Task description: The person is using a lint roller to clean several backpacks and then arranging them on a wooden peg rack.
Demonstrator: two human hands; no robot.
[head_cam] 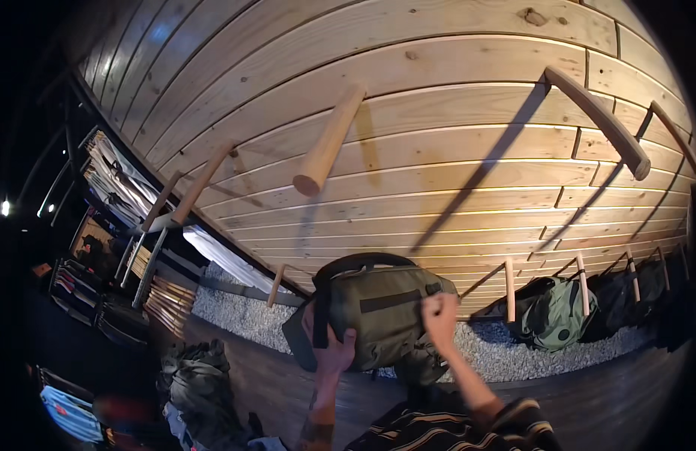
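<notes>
An olive-green backpack (381, 315) is held up before me, lying on its side, with a black strip across its face. Its dark strap (364, 260) arches over the top edge. My left hand (332, 352) grips the left end, thumb on the near face and fingers partly behind a black strap (321, 315). At the right end, my right hand (439, 321) has its fingers curled tightly against the bag; the exact part pinched there is hidden. A smaller dark part (421, 363) hangs below the bag near my right wrist.
A wooden peg (331, 141) juts from the plank wall (438, 141) above the bag; another peg (598, 121) is at right. A light-green backpack (559, 315) hangs among dark bags. Pale gravel (235, 315) edges the floor. Dark clothing (198, 383) stands at lower left.
</notes>
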